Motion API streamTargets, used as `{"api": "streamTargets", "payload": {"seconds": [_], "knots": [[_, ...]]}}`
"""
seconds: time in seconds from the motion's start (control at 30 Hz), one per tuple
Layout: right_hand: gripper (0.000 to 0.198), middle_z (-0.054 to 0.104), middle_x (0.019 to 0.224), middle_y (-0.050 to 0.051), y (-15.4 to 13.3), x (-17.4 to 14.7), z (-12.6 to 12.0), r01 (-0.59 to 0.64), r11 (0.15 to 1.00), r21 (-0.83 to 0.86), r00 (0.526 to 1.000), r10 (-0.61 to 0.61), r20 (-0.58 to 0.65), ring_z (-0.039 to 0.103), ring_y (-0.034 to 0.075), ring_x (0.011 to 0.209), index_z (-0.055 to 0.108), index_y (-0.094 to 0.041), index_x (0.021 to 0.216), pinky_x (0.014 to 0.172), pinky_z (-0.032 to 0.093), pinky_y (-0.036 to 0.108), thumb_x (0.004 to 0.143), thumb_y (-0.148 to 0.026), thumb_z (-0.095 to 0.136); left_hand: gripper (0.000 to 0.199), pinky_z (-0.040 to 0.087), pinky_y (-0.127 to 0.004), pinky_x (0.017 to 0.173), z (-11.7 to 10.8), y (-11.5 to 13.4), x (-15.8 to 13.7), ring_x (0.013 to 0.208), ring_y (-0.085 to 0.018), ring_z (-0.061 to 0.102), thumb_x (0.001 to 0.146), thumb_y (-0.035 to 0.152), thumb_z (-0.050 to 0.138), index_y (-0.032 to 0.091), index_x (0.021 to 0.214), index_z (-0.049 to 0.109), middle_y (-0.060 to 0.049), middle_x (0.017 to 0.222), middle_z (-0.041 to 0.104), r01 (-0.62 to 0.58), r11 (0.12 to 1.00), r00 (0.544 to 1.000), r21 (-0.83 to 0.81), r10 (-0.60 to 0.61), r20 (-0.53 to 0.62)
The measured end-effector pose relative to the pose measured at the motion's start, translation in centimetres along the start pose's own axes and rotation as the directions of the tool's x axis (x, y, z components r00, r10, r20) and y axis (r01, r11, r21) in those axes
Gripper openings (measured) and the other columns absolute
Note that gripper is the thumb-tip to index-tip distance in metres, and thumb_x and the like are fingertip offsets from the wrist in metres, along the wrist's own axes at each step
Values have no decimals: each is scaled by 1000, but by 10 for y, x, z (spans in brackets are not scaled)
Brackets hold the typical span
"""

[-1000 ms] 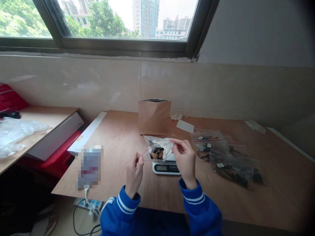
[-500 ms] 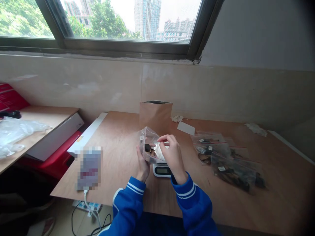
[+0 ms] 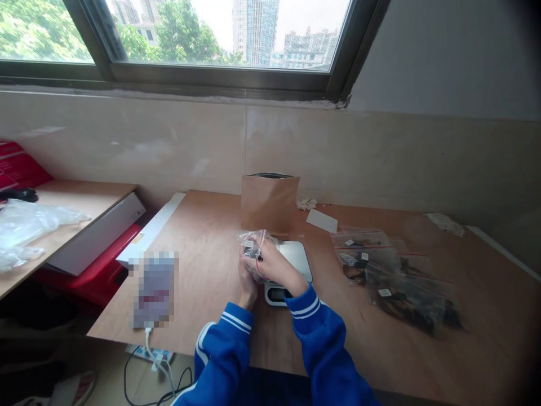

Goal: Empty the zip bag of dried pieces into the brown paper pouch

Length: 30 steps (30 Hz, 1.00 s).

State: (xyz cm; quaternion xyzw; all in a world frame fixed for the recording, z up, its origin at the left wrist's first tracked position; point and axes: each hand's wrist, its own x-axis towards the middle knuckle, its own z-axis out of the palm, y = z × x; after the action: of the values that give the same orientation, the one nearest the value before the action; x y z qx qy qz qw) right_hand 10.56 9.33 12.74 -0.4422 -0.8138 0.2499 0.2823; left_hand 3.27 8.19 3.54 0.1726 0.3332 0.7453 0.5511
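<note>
A clear zip bag [image 3: 248,237] with a red seal line and a small white label is gripped in my left hand [image 3: 247,286], which wraps round it from the left and below. My right hand [image 3: 279,265] reaches into the bag's mouth; its fingertips are hidden among the plastic and the dark pieces inside, so their closure does not show. Under and to the right of my hands lies a white digital scale [image 3: 299,258] with a bare metal plate, its display partly covered by my right wrist. Behind it stands a brown paper pouch [image 3: 270,203], its top open.
Several zip bags of dark dried pieces [image 3: 401,299] lie on the right of the wooden table [image 3: 203,225]. A white card [image 3: 322,220] and pale scraps [image 3: 306,204] sit near the pouch. At left lies a blurred-out device [image 3: 154,290] with a white cable [image 3: 147,338].
My right hand has moved left and down from above the bag's opening into it. The bag has tilted and crumpled round that hand, and more of the scale's plate shows.
</note>
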Motion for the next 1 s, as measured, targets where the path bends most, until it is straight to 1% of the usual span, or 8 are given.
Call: {"api": "streamTargets", "payload": {"seconds": [0.13, 0.3, 0.43, 0.6, 0.73, 0.83, 0.9, 1.0], "knots": [[48, 55, 128, 14, 3, -1, 2, -26, 998, -53, 996, 30, 83, 49, 27, 122, 53, -17, 129, 109, 36, 46, 83, -25, 65, 41, 46, -38, 102, -5, -4, 3, 112, -28, 63, 82, 41, 59, 14, 111, 70, -9, 112, 71, -96, 990, 995, 101, 96, 2], [48, 51, 130, 19, 8, -3, 11, -33, 991, -133, 994, 47, 102, 44, 30, 129, 52, -11, 131, 110, 35, 45, 87, -27, 62, 36, 45, -39, 104, -7, -1, 4, 112, -29, 63, 84, 37, 58, 12, 106, 72, -12, 110, 71, -81, 976, 994, 201, 93, -51], [47, 54, 124, 18, 9, -3, 16, -54, 990, -130, 997, 61, 46, 48, 30, 123, 52, -10, 128, 107, 38, 47, 84, -23, 62, 38, 48, -39, 99, -6, 7, 5, 103, -27, 67, 90, 39, 50, 10, 98, 73, -13, 101, 74, -43, 950, 991, 311, 80, -108], [22, 63, 101, 10, 10, -6, 19, -54, 999, 5, 996, 54, 74, 60, 24, 95, 62, -16, 105, 88, 49, 38, 85, -21, 58, 42, 53, -38, 81, -10, 11, 6, 78, -25, 69, 89, 46, 50, 11, 79, 71, -11, 78, 73, -8, 893, 969, 449, 117, -217], [30, 63, 111, 10, 15, -8, 18, -41, 997, 69, 995, 35, 90, 59, 24, 102, 62, -17, 111, 92, 46, 37, 80, -18, 62, 41, 52, -33, 72, -12, 11, 5, 74, -22, 67, 85, 49, 53, 13, 77, 69, -8, 74, 71, -44, 878, 969, 476, 153, -192], [31, 62, 116, 12, 18, -9, 15, -58, 995, 83, 989, 46, 141, 57, 27, 108, 66, -16, 105, 96, 44, 39, 75, -16, 67, 40, 50, -31, 67, -15, 9, 7, 69, -20, 65, 82, 51, 55, 14, 77, 68, -6, 72, 70, -33, 878, 972, 477, 139, -189], [21, 65, 109, 12, 19, -10, 13, -98, 990, 100, 988, 84, 131, 59, 27, 103, 69, -15, 97, 93, 45, 39, 76, -16, 65, 40, 50, -31, 67, -18, 5, 10, 68, -19, 64, 81, 51, 56, 14, 76, 68, -6, 72, 70, -3, 892, 971, 452, 110, -212], [12, 66, 92, 7, 17, -10, 11, -152, 973, 175, 988, 147, 45, 62, 22, 90, 70, -17, 87, 86, 48, 35, 78, -16, 61, 43, 51, -32, 71, -23, -2, 16, 71, -20, 67, 81, 53, 55, 12, 80, 69, -8, 77, 72, 44, 928, 963, 370, 59, -264]]}}
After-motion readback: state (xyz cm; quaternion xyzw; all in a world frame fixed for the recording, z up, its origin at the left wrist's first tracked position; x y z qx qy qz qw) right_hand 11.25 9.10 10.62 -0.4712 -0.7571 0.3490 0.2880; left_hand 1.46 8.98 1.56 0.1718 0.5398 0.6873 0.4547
